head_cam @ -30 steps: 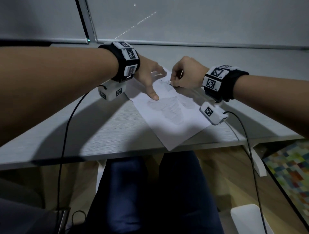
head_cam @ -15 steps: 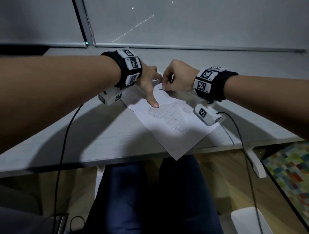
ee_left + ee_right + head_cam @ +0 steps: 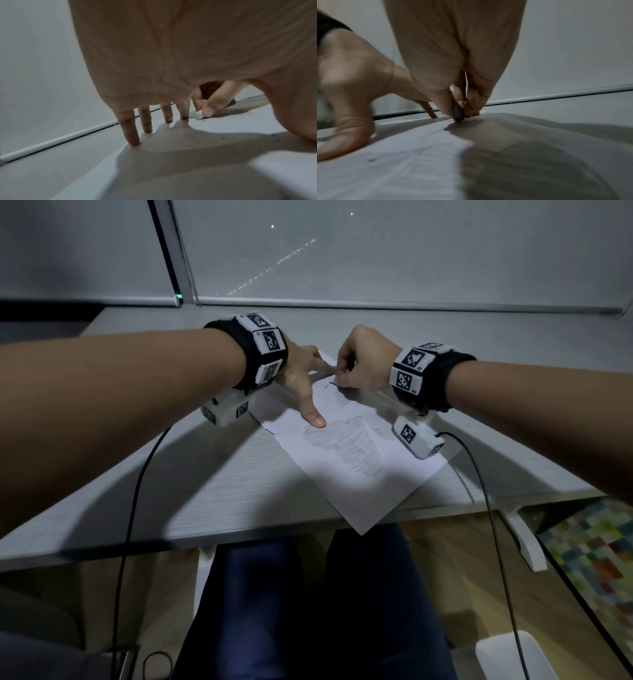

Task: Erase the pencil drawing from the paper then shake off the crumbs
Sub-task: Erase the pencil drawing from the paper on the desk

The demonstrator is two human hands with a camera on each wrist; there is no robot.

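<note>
Paper [image 3: 359, 484] under splayed, flat left hand [image 3: 301, 378], right hand [image 3: 363, 361] pinching eraser [image 3: 199, 114]

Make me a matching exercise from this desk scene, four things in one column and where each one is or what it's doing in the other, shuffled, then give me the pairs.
Things:
1. left hand
2. right hand
3. paper
4. eraser

States:
A. pinched at the fingertips, its tip on the sheet
B. near corner hangs past the desk edge
C. fingers spread, pressing the sheet flat
D. curled round a small tool at the far end of the pencil drawing

Pairs: 1-C, 2-D, 3-B, 4-A
</note>
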